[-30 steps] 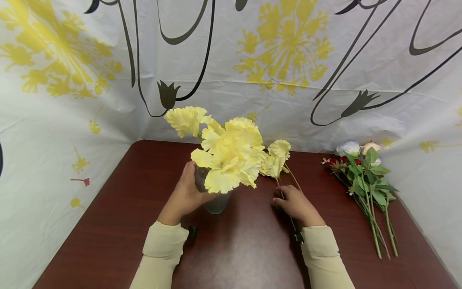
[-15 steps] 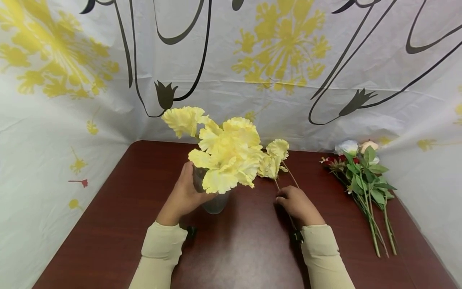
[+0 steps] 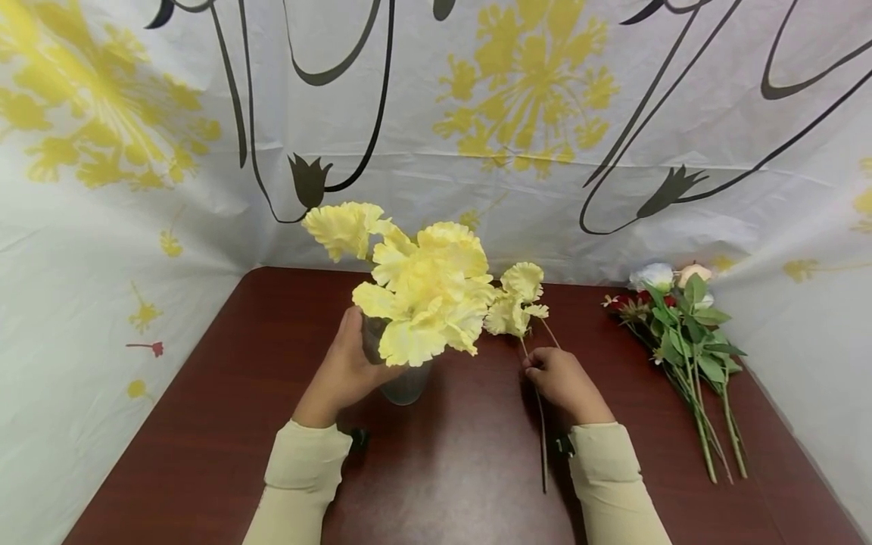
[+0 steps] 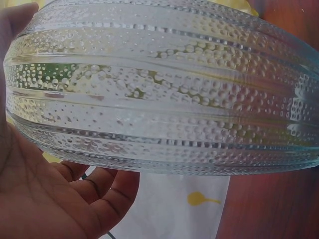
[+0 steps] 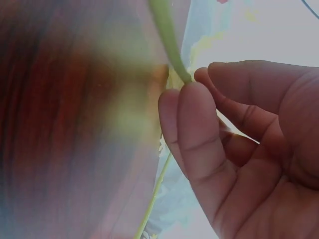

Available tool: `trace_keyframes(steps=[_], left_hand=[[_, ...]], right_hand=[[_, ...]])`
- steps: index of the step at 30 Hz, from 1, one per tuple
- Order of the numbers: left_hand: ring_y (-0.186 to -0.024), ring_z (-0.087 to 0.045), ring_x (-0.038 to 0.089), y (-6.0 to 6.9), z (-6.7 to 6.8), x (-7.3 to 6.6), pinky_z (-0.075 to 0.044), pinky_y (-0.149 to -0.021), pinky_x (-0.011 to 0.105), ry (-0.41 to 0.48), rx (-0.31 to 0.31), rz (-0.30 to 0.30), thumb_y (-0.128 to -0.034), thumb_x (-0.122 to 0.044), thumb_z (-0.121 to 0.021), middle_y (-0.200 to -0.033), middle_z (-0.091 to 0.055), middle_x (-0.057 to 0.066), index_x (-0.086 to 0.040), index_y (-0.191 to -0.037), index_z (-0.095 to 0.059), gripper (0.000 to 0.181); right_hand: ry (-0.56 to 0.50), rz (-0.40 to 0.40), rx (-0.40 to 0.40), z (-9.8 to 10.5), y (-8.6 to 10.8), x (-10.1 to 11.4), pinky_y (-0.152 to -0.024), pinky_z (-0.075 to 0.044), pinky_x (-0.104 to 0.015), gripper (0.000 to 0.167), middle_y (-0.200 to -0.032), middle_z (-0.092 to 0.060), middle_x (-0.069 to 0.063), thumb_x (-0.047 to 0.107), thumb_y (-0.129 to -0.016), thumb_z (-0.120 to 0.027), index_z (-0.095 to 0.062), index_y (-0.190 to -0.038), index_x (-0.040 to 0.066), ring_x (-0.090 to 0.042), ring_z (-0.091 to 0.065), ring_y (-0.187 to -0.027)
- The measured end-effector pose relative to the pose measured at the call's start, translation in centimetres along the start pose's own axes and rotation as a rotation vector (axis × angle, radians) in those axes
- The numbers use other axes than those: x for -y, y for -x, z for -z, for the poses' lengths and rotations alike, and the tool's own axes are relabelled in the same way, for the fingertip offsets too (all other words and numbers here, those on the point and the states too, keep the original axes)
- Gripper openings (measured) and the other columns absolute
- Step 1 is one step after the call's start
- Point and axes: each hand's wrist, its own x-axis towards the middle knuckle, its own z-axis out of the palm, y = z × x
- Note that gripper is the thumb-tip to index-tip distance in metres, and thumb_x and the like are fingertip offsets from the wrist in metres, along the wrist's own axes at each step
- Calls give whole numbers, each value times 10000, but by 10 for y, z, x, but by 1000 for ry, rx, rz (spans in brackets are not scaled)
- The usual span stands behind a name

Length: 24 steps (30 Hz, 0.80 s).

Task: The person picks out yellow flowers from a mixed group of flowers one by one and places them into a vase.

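Observation:
My left hand [image 3: 341, 375] grips the upper part of a clear glass vase [image 3: 405, 387]. The left wrist view shows the vase's ribbed, dotted wall [image 4: 159, 99] close up. Large ruffled yellow flowers [image 3: 432, 291] fill the vase's mouth and hide its rim. To the right, my right hand [image 3: 564, 384] pinches the thin stem [image 3: 543, 431] of a yellow flower [image 3: 506, 315] between thumb and fingers. Its green stem [image 5: 169, 40] rises from the fingertips in the right wrist view. A second yellow bloom [image 3: 523, 281] overlaps it, with another stem [image 3: 550, 333] running behind the hand.
A bunch of flowers [image 3: 695, 341] with white, peach and red heads and green leaves lies at the right of the dark red-brown table [image 3: 450, 484]. A white patterned sheet [image 3: 422, 174] hangs around the back and sides.
The right hand has shifted slightly, and the lower end of its stem has swung left, out from beside the forearm. The left hand still holds the vase. The head view has turned slightly.

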Motion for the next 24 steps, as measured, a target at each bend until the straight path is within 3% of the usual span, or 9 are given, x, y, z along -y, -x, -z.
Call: trace_keyframes(steps=[7,15,19,24], left_hand=[[-786,-427,230,0,0,0,-437,-652,362,-21,6,38,-734,-81,-881,-1003,-397,95,-97,-990,-354,586],[-783,-435,224,1,0,0,-440,-642,346,-26,2,27,-730,-77,-885,-1013,-398,88,-101,-1039,-371,600],[-759,-432,226,1,-1,1,-438,-627,331,-20,7,22,-733,-78,-883,-1006,-394,90,-98,-1039,-374,594],[-770,-431,227,0,0,1,-440,-632,332,-16,6,12,-730,-65,-882,-1030,-408,94,-95,-1056,-381,598]], right_hand=[[-4,-7,-28,2,1,0,-595,-432,-337,88,-733,-584,-33,31,-938,-606,-674,-884,47,-188,-519,-640],[-87,0,-38,5,4,2,-570,-436,-338,60,-748,-571,-56,-30,-931,-568,-567,-952,27,-188,-535,-630],[-142,1,-69,9,7,4,-610,-441,-347,141,-857,-576,-85,-14,-934,-535,-495,-1065,19,-205,-541,-689],[-158,23,-121,18,10,11,-647,-436,-350,277,-921,-607,-102,9,-948,-512,-532,-1222,-22,-202,-540,-730]])
